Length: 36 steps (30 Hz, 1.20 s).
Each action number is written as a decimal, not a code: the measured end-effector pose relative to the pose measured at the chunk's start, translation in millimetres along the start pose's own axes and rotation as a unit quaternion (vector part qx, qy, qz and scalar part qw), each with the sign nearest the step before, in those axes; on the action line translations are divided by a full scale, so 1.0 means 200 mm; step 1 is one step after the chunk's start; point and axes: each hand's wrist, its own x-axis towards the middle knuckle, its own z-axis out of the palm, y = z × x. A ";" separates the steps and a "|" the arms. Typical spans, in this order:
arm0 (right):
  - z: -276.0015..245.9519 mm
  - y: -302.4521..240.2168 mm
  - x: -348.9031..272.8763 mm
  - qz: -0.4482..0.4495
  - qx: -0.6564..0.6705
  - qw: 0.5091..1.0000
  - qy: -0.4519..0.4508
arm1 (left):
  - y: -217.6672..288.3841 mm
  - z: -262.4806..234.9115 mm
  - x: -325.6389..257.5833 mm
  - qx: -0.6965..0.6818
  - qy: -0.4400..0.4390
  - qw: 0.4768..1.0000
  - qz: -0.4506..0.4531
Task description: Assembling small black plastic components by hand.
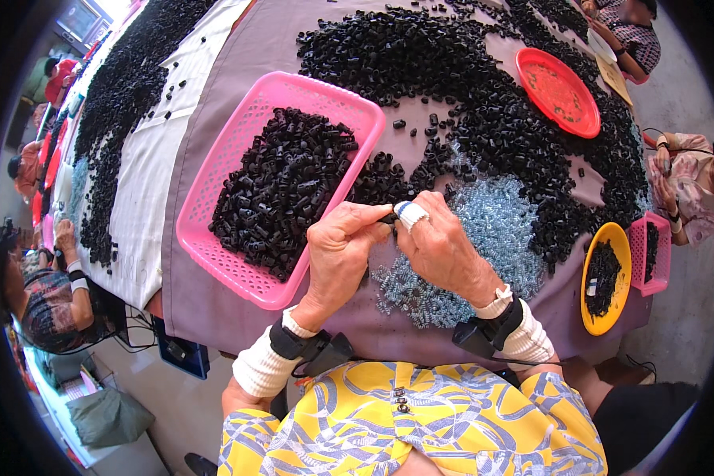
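My left hand (339,252) and my right hand (446,247) meet above the table, fingertips pinched together at a small black plastic piece (388,218). Most of that piece is hidden by my fingers. A white band with blue stripes wraps one finger of my right hand. Left of my hands stands a pink perforated basket (189,220) heaped with small black pieces (282,190). Beneath and beside my right hand lies a loose pile of small, pale blue, shiny pieces (492,222), too fine to make out singly.
A large heap of black pieces (404,59) covers the far table. A red tray (559,91) sits on it. At the right edge are a yellow bowl (620,274) and a small pink basket (656,286). Other people work at the left and right.
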 end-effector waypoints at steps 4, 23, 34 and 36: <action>-0.02 0.01 0.02 -0.010 -0.039 0.999 -0.011 | -0.01 0.00 0.00 -0.019 -0.006 0.999 -0.040; -0.13 0.04 0.07 0.025 0.041 0.996 -0.072 | 0.02 0.01 0.00 -0.126 -0.026 0.986 -0.107; -0.13 0.04 0.07 0.022 0.097 0.995 -0.033 | 0.03 -0.01 0.00 -0.163 -0.037 0.980 -0.108; -0.14 0.04 0.06 0.022 0.088 0.995 -0.032 | 0.03 -0.01 0.00 -0.176 -0.040 0.978 -0.108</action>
